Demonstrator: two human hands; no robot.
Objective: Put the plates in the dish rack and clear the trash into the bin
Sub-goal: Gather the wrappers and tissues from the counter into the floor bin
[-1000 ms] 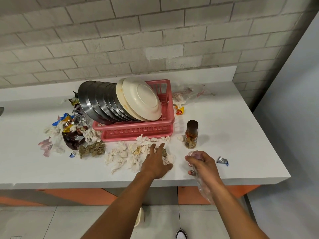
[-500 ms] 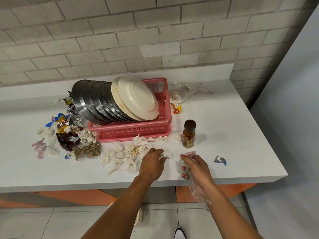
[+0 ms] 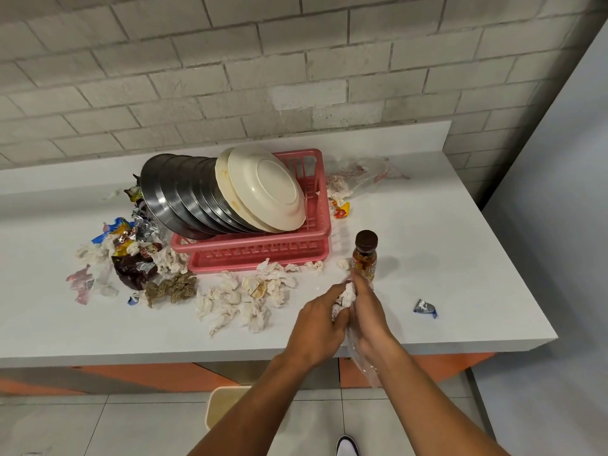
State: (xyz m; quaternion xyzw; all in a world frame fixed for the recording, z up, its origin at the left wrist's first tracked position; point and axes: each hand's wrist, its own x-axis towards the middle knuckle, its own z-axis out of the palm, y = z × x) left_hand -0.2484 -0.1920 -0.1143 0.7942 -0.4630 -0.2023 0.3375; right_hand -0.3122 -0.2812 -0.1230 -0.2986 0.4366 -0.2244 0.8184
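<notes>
A pink dish rack (image 3: 263, 250) on the white counter (image 3: 460, 245) holds several steel plates (image 3: 177, 195) and two cream plates (image 3: 266, 189), all leaning left. Crumpled white tissues (image 3: 243, 297) lie in front of the rack. My left hand (image 3: 317, 327) is shut on a wad of tissue (image 3: 345, 297) and presses it against my right hand (image 3: 370, 312). My right hand grips a clear plastic bag (image 3: 362, 363) that hangs over the counter's front edge.
Foil and plastic wrappers (image 3: 131, 248) lie piled left of the rack, with a greenish clump (image 3: 171, 287). A small brown-capped bottle (image 3: 365, 255) stands just behind my hands. A blue wrapper (image 3: 426, 307) lies to the right. More trash (image 3: 348, 189) sits behind the rack. A beige bin (image 3: 223, 406) stands below the counter.
My left hand closed on a wad of tissue from the pile and carried it right to the plastic bag in my right hand. Both hands now meet.
</notes>
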